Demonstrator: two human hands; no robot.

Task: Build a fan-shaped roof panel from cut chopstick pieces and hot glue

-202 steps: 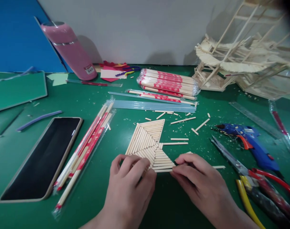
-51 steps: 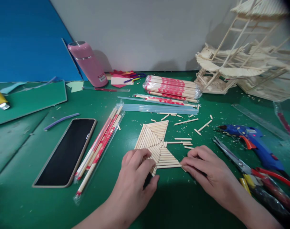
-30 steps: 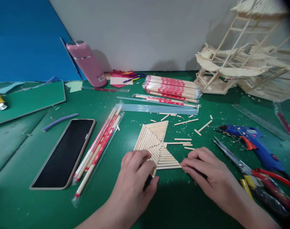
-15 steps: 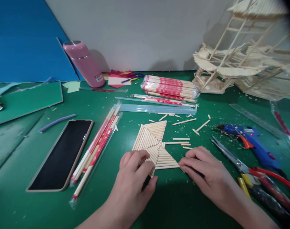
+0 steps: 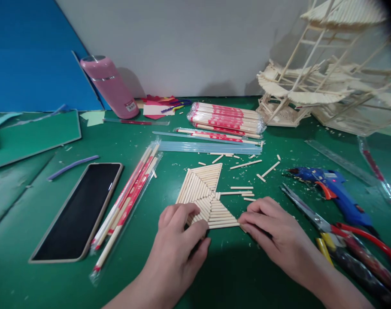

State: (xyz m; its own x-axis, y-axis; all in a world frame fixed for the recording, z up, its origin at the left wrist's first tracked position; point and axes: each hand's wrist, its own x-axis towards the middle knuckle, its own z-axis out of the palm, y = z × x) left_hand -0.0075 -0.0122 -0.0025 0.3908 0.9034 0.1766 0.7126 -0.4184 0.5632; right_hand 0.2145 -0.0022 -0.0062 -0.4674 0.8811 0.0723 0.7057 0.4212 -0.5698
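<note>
A flat panel of short wooden sticks (image 5: 200, 182), laid in fan-like wedges around a centre, rests on the green table. My left hand (image 5: 182, 236) is closed over its near left part, fingers and thumb gripping it; that part is hidden beneath them. At the panel's near right corner, my right hand (image 5: 268, 227) pinches the end of the outermost stick (image 5: 223, 225). A small pale bit shows under those fingertips, too covered to make out. Several loose cut sticks (image 5: 242, 187) lie just beyond my right hand.
To the right are a blue glue gun (image 5: 338, 189), scissors (image 5: 314, 214) and red-handled pliers (image 5: 369, 238). A phone (image 5: 81, 210) and wrapped chopsticks (image 5: 127, 206) lie left. Behind stand a pink bottle (image 5: 113, 90), a chopstick bundle (image 5: 227, 118) and a stick-built model (image 5: 298, 86).
The whole view has shifted slightly, so things appear a little further left. Both hands keep their hold on the panel, with hardly any movement against it.
</note>
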